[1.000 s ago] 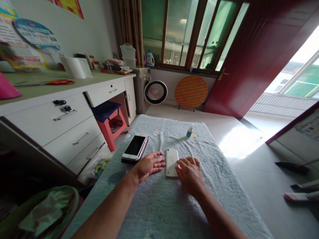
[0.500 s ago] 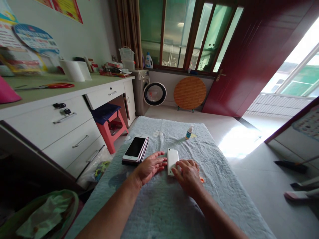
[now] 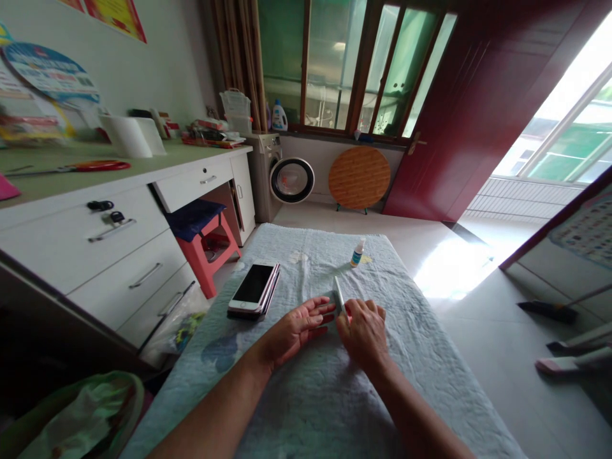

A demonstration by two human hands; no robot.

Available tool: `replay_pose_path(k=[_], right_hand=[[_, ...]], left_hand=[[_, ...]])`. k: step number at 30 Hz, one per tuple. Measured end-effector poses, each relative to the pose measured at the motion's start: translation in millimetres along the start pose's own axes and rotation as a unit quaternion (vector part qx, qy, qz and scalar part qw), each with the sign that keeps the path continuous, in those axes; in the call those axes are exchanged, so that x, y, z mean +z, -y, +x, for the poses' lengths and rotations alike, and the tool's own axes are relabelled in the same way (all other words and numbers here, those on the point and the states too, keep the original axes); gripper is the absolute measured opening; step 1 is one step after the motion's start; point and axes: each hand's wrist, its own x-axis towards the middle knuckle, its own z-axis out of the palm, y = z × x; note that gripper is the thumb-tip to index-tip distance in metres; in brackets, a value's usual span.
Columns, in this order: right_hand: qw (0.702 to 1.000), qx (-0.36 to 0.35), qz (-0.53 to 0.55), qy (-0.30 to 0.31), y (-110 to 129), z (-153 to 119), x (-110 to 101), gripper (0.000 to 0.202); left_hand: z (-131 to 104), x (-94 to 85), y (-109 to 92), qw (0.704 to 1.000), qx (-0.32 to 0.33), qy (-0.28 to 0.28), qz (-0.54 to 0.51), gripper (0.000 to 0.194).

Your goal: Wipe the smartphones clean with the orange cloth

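A white smartphone (image 3: 339, 294) stands tipped on its long edge above the cloth, seen almost edge-on. My right hand (image 3: 364, 328) grips it from the right, fingers curled round its lower part. Just left of the phone, my left hand (image 3: 302, 324) lies palm inward with its fingers stretched and apart, holding nothing. Whether its fingertips touch the phone I cannot tell. To the left a stack of phones (image 3: 254, 288) rests on the cloth, a white one with a dark screen on top. The orange item is hidden.
A pale blue cloth (image 3: 306, 408) covers the table. A small spray bottle (image 3: 357, 254) stands toward its far right. A desk with drawers (image 3: 119, 255) and a pink stool (image 3: 205, 248) are at the left; a bin (image 3: 129, 395) sits at lower left.
The white phone, flat on the cloth before, is now turned up on its edge in my right hand. My left hand has shifted slightly right.
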Motion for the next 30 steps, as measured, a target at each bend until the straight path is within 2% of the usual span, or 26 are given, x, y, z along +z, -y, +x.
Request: replay_pose_path(k=[5, 8, 11, 15, 19, 22, 25, 30], right_hand=[[0.999, 0.023, 0.034, 0.006, -12.5, 6.9, 10.2, 0.045], [0.991, 0.059, 0.121, -0.001, -24.6, 12.4, 13.3, 0.048], [0.969, 0.107, 0.222, -0.036, -42.0, 19.4, 8.0, 0.045], [0.952, 0.144, 0.257, -0.078, -75.6, 31.3, -1.0, 0.044], [0.945, 0.192, 0.246, -0.096, -111.4, 41.8, 2.3, 0.047], [0.944, 0.228, 0.230, -0.070, -129.0, 46.0, 8.5, 0.048], [0.953, 0.251, 0.162, -0.043, -135.2, 46.7, 12.2, 0.050], [0.966, 0.254, 0.002, -0.041, -131.1, 42.6, 15.9, 0.044]], left_hand=[[0.2, -4.3, 1.6, 0.998, -0.040, -0.036, 0.021, 0.044], [0.1, -5.0, 0.8, 0.998, -0.049, -0.042, 0.017, 0.043], [-0.1, -5.1, 0.1, 0.997, -0.051, -0.047, 0.015, 0.043], [-0.4, -5.6, 0.4, 0.997, -0.054, -0.055, 0.018, 0.040], [-0.7, -4.8, -0.1, 0.996, -0.060, -0.069, 0.020, 0.039], [-0.8, -3.2, -1.7, 0.995, -0.064, -0.076, 0.022, 0.039], [-0.4, -2.7, -2.5, 0.994, -0.067, -0.080, 0.025, 0.039], [0.6, -4.8, -0.8, 0.994, -0.066, -0.084, 0.024, 0.039]])
